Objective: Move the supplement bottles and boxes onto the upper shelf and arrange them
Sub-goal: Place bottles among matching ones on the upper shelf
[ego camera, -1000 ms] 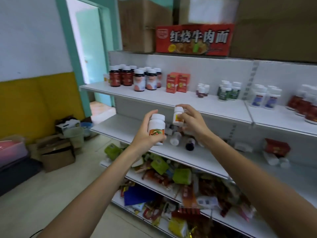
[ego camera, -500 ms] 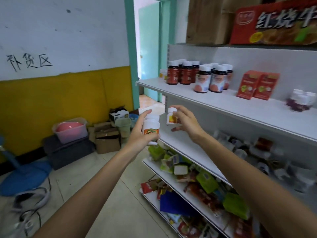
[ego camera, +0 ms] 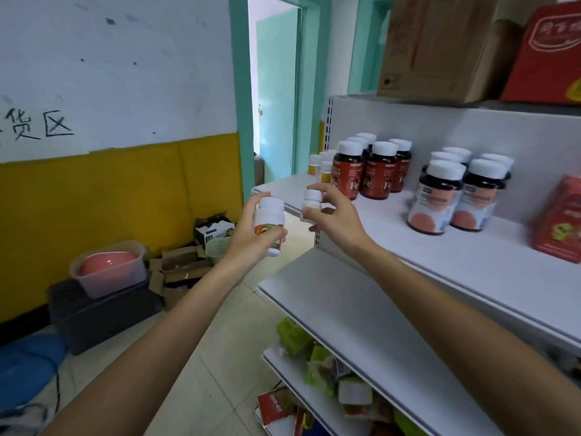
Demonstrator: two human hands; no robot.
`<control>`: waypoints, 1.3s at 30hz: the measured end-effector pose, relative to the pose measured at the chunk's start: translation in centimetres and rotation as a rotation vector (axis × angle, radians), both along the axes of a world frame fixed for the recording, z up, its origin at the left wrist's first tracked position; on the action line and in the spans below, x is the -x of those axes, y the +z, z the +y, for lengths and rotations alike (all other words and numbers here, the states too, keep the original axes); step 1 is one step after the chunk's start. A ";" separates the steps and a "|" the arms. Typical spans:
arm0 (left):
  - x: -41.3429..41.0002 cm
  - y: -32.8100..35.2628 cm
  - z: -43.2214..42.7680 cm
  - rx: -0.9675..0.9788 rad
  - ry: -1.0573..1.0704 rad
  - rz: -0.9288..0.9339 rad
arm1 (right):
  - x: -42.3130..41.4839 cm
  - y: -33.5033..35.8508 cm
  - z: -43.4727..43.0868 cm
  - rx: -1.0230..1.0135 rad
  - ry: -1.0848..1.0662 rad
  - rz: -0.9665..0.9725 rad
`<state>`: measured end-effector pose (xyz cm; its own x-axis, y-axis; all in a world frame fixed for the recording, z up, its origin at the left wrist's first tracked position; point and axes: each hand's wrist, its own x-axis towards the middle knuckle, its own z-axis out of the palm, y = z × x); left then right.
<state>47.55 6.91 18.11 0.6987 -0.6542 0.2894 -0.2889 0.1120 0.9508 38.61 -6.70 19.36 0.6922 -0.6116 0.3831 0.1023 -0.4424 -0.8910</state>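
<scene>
My left hand [ego camera: 251, 240] grips a white bottle with an orange label [ego camera: 268, 223], held upright just off the left end of the upper shelf [ego camera: 440, 243]. My right hand [ego camera: 338, 220] pinches a smaller white bottle [ego camera: 311, 202] by its sides, close beside the first one. On the upper shelf stand dark red bottles with white caps [ego camera: 371, 171], bottles with pink labels [ego camera: 452, 196], small yellow-labelled bottles [ego camera: 322, 166] at the far left, and a red box [ego camera: 559, 221] at the right edge.
The shelf below [ego camera: 345, 306] is bare at its left end. Lower shelves hold snack packets [ego camera: 314, 357]. On the floor by the yellow wall sit a plastic tub with a pink bowl [ego camera: 108, 269], cardboard boxes [ego camera: 185, 269] and a dark crate [ego camera: 100, 313]. Cartons [ego camera: 440, 48] top the rack.
My view has swung left toward the rack's left end. Both hands, each still holding its bottle, have risen to the level of the upper shelf's left edge.
</scene>
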 end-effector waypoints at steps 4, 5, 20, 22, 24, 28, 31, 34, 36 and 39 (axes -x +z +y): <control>-4.7 1.2 -2.7 0.022 -0.028 -0.025 | -3.9 1.0 -2.8 0.151 -0.130 0.016; -5.8 1.3 -3.4 0.023 -0.059 -0.029 | -4.9 1.0 -3.3 0.206 -0.162 0.049; -21.1 1.7 -12.4 0.050 -0.520 -0.031 | -17.8 0.4 -8.9 0.467 -0.686 0.461; -21.8 1.8 -12.7 0.054 -0.565 0.011 | -18.2 0.2 -9.1 0.478 -0.745 0.467; -22.3 1.8 -13.2 0.047 -0.600 0.010 | -18.6 0.3 -9.3 0.507 -0.769 0.516; -22.9 1.7 -13.7 0.034 -0.675 -0.015 | -19.3 0.5 -10.0 0.524 -0.833 0.590; -23.0 1.9 -13.6 0.038 -0.696 -0.022 | -19.6 0.2 -9.8 0.553 -0.857 0.597; -22.8 1.8 -13.5 0.054 -0.694 -0.046 | -19.0 0.3 -8.7 0.611 -0.920 0.516; -22.4 1.8 -13.3 0.056 -0.699 -0.042 | -18.5 0.5 -7.4 0.619 -0.910 0.359; -20.7 2.3 -13.2 0.044 -0.704 -0.048 | -17.3 1.2 -4.7 0.466 -0.813 0.168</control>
<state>68.30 -6.25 20.38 0.0999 -0.9329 0.3460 -0.1755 0.3257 0.9290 55.91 -11.41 20.60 0.1901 -0.7408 0.6443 -0.5064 -0.6362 -0.5821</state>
